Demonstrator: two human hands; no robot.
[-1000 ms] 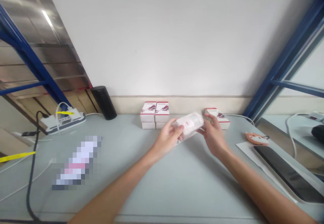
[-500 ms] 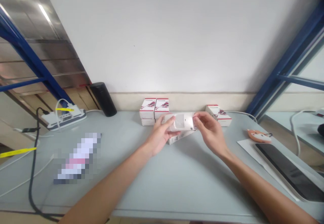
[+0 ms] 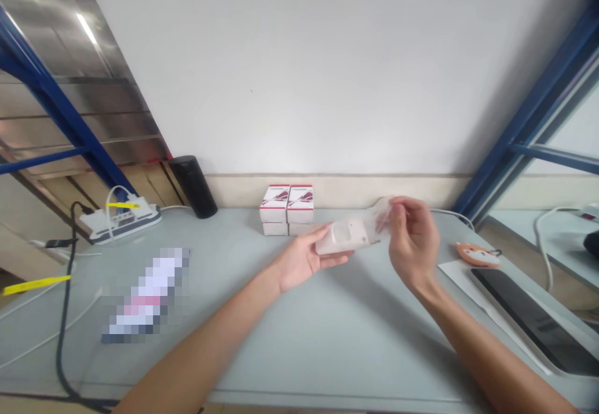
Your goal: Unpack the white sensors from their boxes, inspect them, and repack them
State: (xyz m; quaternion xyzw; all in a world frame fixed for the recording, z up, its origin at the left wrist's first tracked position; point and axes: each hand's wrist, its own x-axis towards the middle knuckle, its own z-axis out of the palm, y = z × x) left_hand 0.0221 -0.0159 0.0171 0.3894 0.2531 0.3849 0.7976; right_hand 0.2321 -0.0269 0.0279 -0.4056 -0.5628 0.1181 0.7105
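Note:
A small white device point(image 3: 349, 234) sits inside a clear plastic bag point(image 3: 380, 213), held above the desk. My left hand point(image 3: 302, 258) grips its left end, thumb on top and fingers beneath. My right hand point(image 3: 414, 236) is closed on the bag's loose end, pulled out to the right of the device. The device tilts slightly, its right end higher. Several small white boxes point(image 3: 301, 205) with red print stand stacked behind my left hand.
A black cylinder point(image 3: 193, 186) and a white power strip point(image 3: 124, 220) with cables stand at the back left. A blurred-out object point(image 3: 147, 295) lies at left. On the right are an orange-and-white mouse point(image 3: 477, 254), white paper point(image 3: 461, 276) and a dark phone-like slab point(image 3: 533, 320).
My right hand has moved right and drawn the bag's end out from the device. The device has shifted a little right and tilted. Boxes seen below and behind my right hand no longer show.

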